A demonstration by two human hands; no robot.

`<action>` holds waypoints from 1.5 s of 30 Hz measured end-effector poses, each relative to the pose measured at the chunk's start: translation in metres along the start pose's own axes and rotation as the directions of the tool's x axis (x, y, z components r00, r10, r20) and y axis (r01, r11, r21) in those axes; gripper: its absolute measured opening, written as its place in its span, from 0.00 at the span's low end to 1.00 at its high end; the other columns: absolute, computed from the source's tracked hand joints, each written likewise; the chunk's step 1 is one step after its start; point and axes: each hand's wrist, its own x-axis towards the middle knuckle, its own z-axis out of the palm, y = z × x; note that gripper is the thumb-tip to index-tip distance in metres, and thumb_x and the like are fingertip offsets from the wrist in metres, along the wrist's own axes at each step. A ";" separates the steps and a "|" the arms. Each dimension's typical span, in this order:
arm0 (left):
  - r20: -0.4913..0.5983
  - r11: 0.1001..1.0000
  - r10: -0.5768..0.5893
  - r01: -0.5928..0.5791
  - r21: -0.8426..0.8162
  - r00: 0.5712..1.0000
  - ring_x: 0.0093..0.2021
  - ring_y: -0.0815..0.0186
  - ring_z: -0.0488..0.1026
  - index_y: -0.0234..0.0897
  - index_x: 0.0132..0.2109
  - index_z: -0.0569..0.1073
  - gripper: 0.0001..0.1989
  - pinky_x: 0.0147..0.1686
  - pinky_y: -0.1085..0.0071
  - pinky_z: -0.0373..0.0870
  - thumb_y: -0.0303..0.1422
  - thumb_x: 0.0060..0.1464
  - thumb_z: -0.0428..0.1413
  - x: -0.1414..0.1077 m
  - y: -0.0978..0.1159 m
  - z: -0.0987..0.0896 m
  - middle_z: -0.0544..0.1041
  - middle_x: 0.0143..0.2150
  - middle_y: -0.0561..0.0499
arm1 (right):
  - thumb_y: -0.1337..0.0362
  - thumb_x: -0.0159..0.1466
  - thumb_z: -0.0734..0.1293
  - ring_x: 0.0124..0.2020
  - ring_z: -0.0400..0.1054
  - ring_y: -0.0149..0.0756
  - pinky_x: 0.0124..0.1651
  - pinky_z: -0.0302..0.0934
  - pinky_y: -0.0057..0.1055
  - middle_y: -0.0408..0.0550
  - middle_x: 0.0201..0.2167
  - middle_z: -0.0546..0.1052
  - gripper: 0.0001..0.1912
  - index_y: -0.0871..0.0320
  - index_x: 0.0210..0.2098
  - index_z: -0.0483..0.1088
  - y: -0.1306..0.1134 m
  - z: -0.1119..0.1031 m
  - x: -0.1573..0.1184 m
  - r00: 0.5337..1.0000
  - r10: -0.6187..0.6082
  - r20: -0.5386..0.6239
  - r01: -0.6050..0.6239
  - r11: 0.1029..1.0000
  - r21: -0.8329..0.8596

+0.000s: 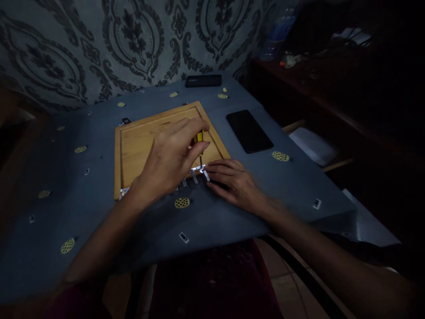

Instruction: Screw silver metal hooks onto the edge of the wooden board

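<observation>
My left hand (pixel 175 153) is closed around a screwdriver (pixel 199 138) with a yellow and black handle, held upright. The shaft points down at a shiny strip with small hooks (pixel 194 175) along the near edge of a framed wooden panel (pixel 142 148). Its tip meets the strip close to the panel's near right corner. My right hand (pixel 234 182) lies low on the cloth beside that corner, fingers stretched out and fingertips at the end hook. Part of the strip is hidden behind my left hand and wrist. Two small dark hangers, one a loop (pixel 126 120), stick out past the panel's far edge.
A black phone (pixel 249 131) lies right of the panel, and a dark flat case (pixel 203 80) sits by the wall. Blue cloth with pineapple prints (pixel 109 230) covers the table. A plastic bottle (pixel 279 33) stands on dark furniture at the right.
</observation>
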 end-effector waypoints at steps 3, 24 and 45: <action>-0.013 1.000 -0.007 0.007 0.028 1.000 0.38 0.67 0.79 0.37 0.49 0.76 0.07 0.39 0.72 0.78 0.29 0.65 0.61 0.000 0.000 0.001 0.82 0.43 0.50 | 0.65 0.71 0.69 0.54 0.76 0.49 0.55 0.72 0.49 0.54 0.48 0.85 0.09 0.60 0.47 0.81 0.000 0.001 0.000 1.000 -0.014 -0.021 0.014 1.000 -0.003; 0.003 0.995 0.031 -0.030 -0.091 1.000 0.45 0.66 0.81 0.36 0.55 0.77 0.11 0.42 0.73 0.80 0.29 0.66 0.59 0.001 -0.005 0.003 0.83 0.50 0.48 | 0.63 0.73 0.67 0.55 0.76 0.48 0.55 0.70 0.48 0.51 0.49 0.85 0.10 0.56 0.49 0.81 0.000 0.001 -0.001 1.000 0.010 0.010 -0.009 1.000 -0.008; 0.018 0.984 -0.045 0.048 -0.173 0.999 0.48 0.64 0.81 0.38 0.54 0.78 0.11 0.49 0.68 0.81 0.28 0.65 0.59 0.003 -0.002 -0.010 0.83 0.51 0.49 | 0.64 0.72 0.67 0.55 0.76 0.49 0.55 0.71 0.50 0.52 0.49 0.85 0.10 0.57 0.48 0.81 -0.001 -0.001 0.000 1.000 0.019 0.019 -0.019 1.000 0.006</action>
